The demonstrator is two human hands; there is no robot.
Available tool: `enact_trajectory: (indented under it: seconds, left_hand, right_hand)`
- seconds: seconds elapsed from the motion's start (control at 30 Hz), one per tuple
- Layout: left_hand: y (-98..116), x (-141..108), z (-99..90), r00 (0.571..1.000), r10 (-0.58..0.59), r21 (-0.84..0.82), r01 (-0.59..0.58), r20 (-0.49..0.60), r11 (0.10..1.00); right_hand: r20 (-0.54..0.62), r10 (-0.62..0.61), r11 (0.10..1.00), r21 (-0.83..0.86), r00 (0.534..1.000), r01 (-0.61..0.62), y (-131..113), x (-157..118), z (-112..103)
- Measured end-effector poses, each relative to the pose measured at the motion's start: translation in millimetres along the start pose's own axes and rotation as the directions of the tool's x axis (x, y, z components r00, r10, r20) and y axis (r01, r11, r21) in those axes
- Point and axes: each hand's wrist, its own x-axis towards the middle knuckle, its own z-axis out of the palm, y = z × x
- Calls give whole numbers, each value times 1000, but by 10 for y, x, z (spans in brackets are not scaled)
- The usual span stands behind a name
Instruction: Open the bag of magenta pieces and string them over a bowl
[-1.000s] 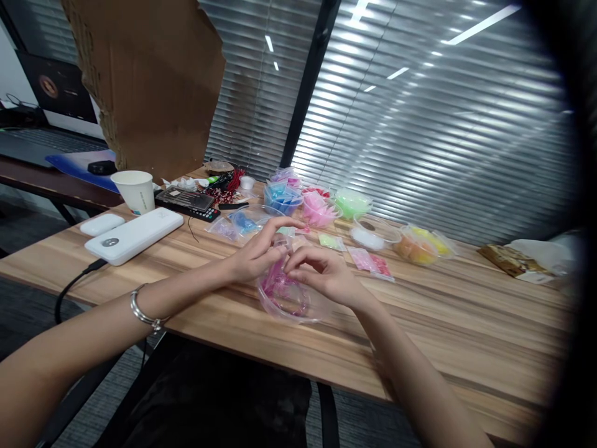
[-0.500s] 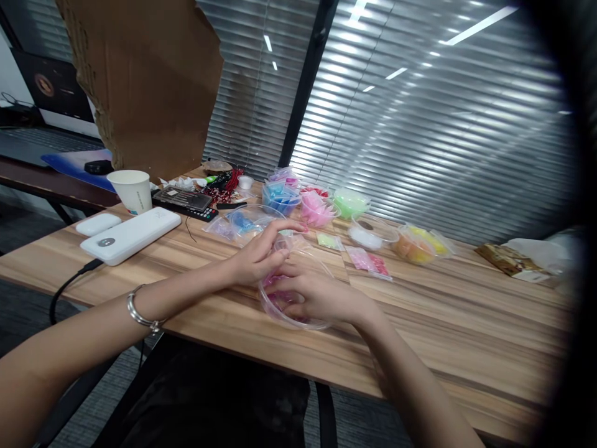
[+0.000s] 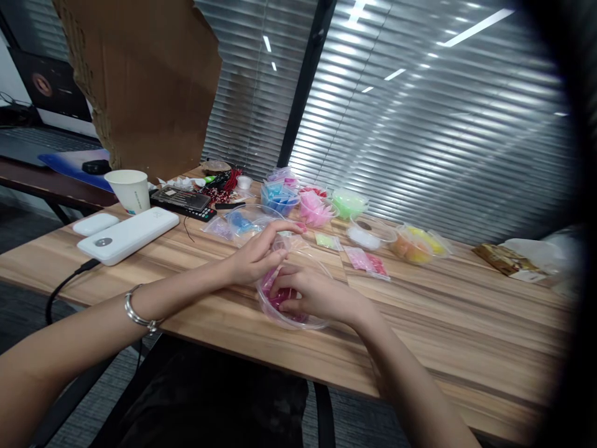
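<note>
A clear round plastic bowl [image 3: 273, 318] stands near the front edge of the table, with magenta contents [image 3: 297, 316] in its bottom; their exact kind is hard to make out. My right hand [image 3: 314, 292] reaches over the rim into it, fingers bent and apart, tips down at the magenta pieces. Nothing is plainly held there. My left hand [image 3: 259, 256] lies at the bowl's far left side, index finger stretched out and thumb near the rim. Part of the bowl is hidden by both hands. Another clear bowl [image 3: 233, 233] with blue contents sits just behind my left hand.
Along the back are bowls of blue packets [image 3: 280, 198], pink packets [image 3: 314, 210], green pieces [image 3: 349, 204] and yellow-orange pieces [image 3: 415, 244]. Small pink-red bags [image 3: 367, 262] lie nearer. A paper cup [image 3: 130, 191] and a cabled white power bank [image 3: 130, 236] stand left.
Inside the bowl my right hand's fingers have shifted slightly and bent more, so more of the magenta contents shows. My left hand stays in nearly the same place.
</note>
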Motion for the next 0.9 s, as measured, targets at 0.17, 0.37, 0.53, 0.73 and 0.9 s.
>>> enact_trajectory:
  seconds: [0.17,0.37,0.53,0.73,0.9]
  left_hand:
    - [-6,4,-7,1000,26,37,-26,2,999]
    - [-28,2,-2,999,51,72,-51,-4,996]
    - [-30,4,4,997,81,98,-81,7,992]
    - [-18,-2,3,996,85,130,-86,13,988]
    - [-11,7,6,993,121,132,-122,14,984]
  right_hand:
    - [30,32,999,-13,999,-31,15,6,-3]
    - [-27,-13,999,-31,1000,12,-21,4,-12]
    - [-59,-22,998,-63,998,19,-38,7,-5]
    - [-62,45,995,-87,997,-50,-26,4,9]
    - [-71,63,994,-81,996,-68,-33,14,10]
